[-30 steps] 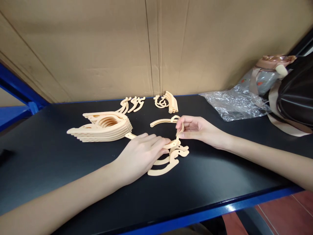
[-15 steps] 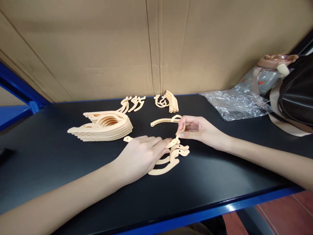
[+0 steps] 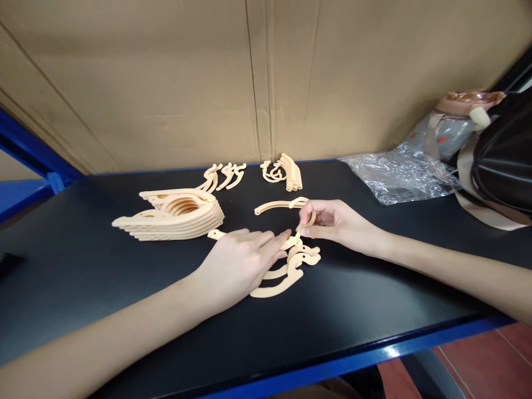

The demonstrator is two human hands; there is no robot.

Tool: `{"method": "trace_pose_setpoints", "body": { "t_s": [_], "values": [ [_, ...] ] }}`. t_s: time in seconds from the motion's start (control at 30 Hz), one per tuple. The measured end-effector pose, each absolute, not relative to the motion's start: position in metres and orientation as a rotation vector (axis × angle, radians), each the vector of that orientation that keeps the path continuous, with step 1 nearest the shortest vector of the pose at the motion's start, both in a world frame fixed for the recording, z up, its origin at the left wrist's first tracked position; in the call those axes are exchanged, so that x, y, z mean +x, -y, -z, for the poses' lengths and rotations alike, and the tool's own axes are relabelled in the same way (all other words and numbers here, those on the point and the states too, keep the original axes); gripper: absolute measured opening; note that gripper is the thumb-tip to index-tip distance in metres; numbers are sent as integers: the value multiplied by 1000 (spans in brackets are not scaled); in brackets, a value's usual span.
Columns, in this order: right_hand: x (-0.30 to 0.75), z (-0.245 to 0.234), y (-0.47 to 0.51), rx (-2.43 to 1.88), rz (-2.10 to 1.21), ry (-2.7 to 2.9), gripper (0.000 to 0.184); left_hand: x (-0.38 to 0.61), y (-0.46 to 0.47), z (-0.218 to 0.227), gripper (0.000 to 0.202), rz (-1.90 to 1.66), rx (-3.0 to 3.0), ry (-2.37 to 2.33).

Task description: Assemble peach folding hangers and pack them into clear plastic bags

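Note:
My left hand (image 3: pixel 235 269) is closed over a cream plastic hanger arm (image 3: pixel 215 235), whose ends stick out on both sides of the fingers. In my right hand (image 3: pixel 332 221) a curved cream hanger hook (image 3: pixel 311 220) is pinched between thumb and fingers. Its lower end meets the right end of the arm, where fingertips hide part of the joint. Two curved hanger pieces (image 3: pixel 279 289) lie on the table just below, partly under my left hand. Behind my right hand rests a longer curved bar (image 3: pixel 270 208) with a thin piece across it.
A stack of cream hangers (image 3: pixel 183 224) stands to the left. Farther back lie loose hooked pieces (image 3: pixel 226 176), small hooks (image 3: pixel 273 172) and a bundle of curved bars (image 3: pixel 292 173). Crinkled clear plastic (image 3: pixel 399 174), a bottle (image 3: pixel 453 127) and a black bag (image 3: pixel 505 155) occupy the right.
My right hand has lowered the hook slightly toward the end of the arm and tilted it. The left hand keeps its hold, and the loose pieces lie as before.

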State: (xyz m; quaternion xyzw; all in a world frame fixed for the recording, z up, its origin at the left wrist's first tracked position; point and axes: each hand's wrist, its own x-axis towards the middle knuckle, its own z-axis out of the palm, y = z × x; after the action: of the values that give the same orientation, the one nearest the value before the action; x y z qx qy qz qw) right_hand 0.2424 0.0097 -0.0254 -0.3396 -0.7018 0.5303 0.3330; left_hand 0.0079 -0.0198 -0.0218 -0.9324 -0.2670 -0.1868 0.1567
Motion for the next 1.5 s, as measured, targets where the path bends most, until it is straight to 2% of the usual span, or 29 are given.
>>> {"method": "trace_pose_setpoints", "body": {
  "t_s": [0.33, 0.5, 0.57, 0.67, 0.73, 0.83, 1.0, 1.17, 1.33, 1.5],
  "values": [
    [240, 28, -11, -846, -1284, 1895, 20, 8, 21, 21, 30, 632, -2789, 933],
    [240, 24, -7, -840, -1188, 1903, 15, 7, 22, 18, 26, 588, -2915, 1220],
    [243, 24, -10, -892, -1034, 1898, 14, 6, 20, 16, 23, 636, -3010, 1386],
    [250, 26, -18, -965, -625, 2082, 11, 5, 18, 10, 20, 826, -3233, 1622],
    [253, 28, -23, -960, -406, 2259, 24, 6, 17, 6, 20, 1014, -3378, 1808],
    [254, 31, -26, -971, -261, 2401, 38, 7, 14, 1, 25, 1194, -3534, 2094],
    [254, 30, -23, -1110, -90, 2335, 27, 2, 7, -1, 40, 1445, -3616, 2360],
    [255, 30, -21, -1125, -106, 2394, 27, -1, 5, -1, 37, 1620, -3502, 2580],
    [254, 30, -20, -1135, -113, 2406, 18, 0, 8, -6, 18, 1653, -3382, 2701],
    [252, 28, -18, -1129, -109, 2448, 19, 2, 10, -6, 15, 1659, -3297, 2717]
  ]
}}
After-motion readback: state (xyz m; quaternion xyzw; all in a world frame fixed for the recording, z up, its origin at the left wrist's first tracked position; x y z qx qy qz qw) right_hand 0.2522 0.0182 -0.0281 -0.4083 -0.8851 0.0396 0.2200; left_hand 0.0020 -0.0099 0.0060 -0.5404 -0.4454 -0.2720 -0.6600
